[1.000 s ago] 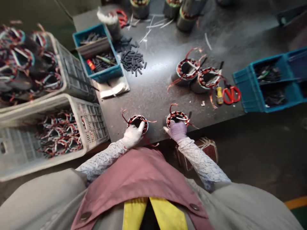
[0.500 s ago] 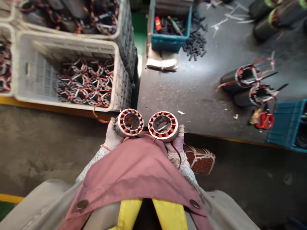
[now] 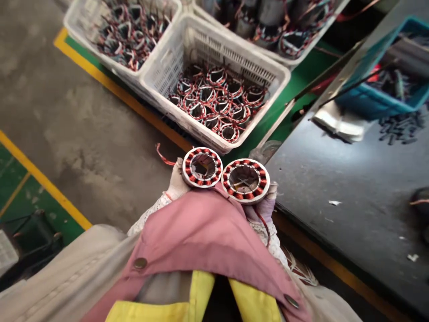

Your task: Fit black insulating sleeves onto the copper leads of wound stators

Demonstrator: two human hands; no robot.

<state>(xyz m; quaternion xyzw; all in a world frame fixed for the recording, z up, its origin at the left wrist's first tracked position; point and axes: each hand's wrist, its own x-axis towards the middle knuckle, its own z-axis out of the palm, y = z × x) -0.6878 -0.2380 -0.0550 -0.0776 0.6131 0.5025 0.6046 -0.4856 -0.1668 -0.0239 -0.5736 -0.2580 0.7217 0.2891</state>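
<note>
Two motor stators with copper windings are held side by side in front of the pink apron, their ring ends facing up. My left hand (image 3: 178, 181), in a pale glove, is closed round the outer side of the left stator (image 3: 188, 179); a red wire sticks out beside it. On the other side my right hand (image 3: 267, 203), also gloved, grips the right stator (image 3: 246, 197), from which a dark red lead hangs over the wrist. The rims nearly touch. Most fingers are hidden beneath the stators and the apron (image 3: 201, 223).
Ahead stands a white crate (image 3: 201, 129) holding several wired stators. Another full crate (image 3: 140, 74) adjoins it on the left, and one more (image 3: 291, 62) is behind. At right, the metal workbench (image 3: 311, 179) carries a blue bin (image 3: 362, 98) and small black tubes (image 3: 402, 127).
My view has turned left, away from the bench and toward the crates. Both stators have stayed in my hands and come closer together.
</note>
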